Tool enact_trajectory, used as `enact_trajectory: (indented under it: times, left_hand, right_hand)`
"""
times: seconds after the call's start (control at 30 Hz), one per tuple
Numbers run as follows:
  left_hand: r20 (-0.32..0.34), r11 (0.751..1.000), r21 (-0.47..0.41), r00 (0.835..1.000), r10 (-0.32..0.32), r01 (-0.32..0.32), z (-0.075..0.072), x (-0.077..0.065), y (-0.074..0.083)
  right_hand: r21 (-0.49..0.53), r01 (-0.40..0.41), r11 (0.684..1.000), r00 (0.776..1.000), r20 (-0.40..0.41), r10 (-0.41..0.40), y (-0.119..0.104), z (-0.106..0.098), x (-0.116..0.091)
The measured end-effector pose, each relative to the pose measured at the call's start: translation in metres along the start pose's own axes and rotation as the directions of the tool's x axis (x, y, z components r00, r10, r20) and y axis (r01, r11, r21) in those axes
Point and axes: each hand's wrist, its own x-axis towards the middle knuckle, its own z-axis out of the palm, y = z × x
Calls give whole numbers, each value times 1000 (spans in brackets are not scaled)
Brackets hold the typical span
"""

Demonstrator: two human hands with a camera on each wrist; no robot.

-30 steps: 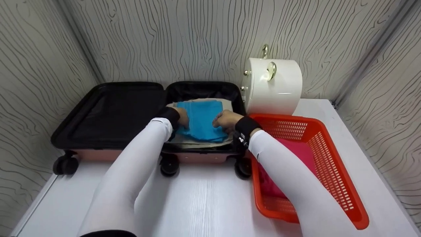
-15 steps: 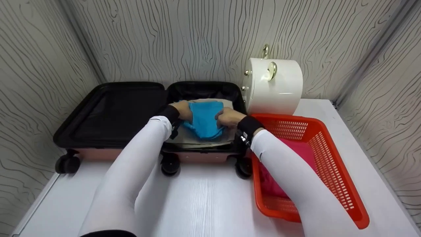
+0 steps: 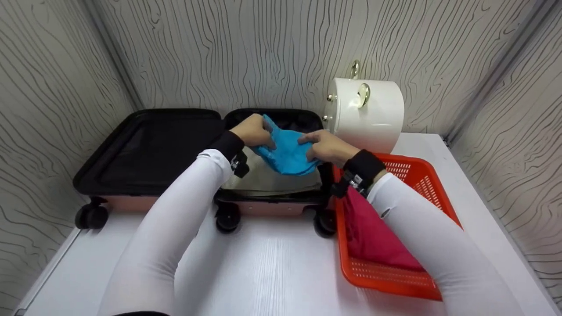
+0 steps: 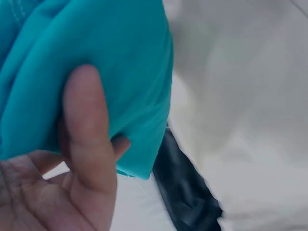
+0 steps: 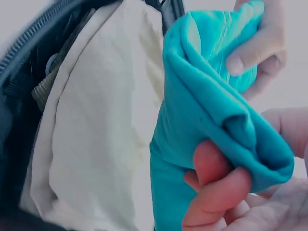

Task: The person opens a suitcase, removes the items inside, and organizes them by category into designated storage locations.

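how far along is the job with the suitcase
Done, apparently: the beige cloth lies in the open suitcase. In hand: the left hand and right hand hold the folded blue cloth above it. Remaining, probably: laying that down, then the pink cloth in the red basket.

The head view is bright, with pale sheen on the white tabletop [image 3: 272, 263] at lower centre, soft shadow to its left, and a glint on the pot [image 3: 373, 114] at upper right. Both wrist views look softer, rendering the blue cloth [image 3: 290, 149] teal; the left one blurs the cream fabric [image 4: 240, 120] at right.
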Motion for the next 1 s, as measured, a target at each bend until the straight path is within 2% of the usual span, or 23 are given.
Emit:
enact_trajectory:
  times: [0.23,0.37,0.5,0.63,0.87,1.0]
  left_hand:
    - [-25,992,-104,998,65,-68,-5,-14,46]
    - [-55,983,-125,990,130,-136,5,-22,69]
    - [-60,976,-118,982,179,-185,26,-27,87]
    - [-33,969,-111,975,220,-222,50,-30,103]
    - [37,960,-88,963,269,-265,90,-31,124]
    - [88,947,-36,943,321,-319,111,-29,130]
  right_hand:
    - [23,57,998,997,-56,-56,-14,-34,-54]
    - [28,66,997,993,-105,-62,-13,-55,-89]
    - [33,51,998,991,-126,-47,-2,-72,-121]
    - [-20,44,999,989,-143,-46,14,-81,-146]
    - [-118,23,993,985,-168,-43,48,-89,-179]
    - [-160,-7,987,985,-172,-21,69,-91,-195]
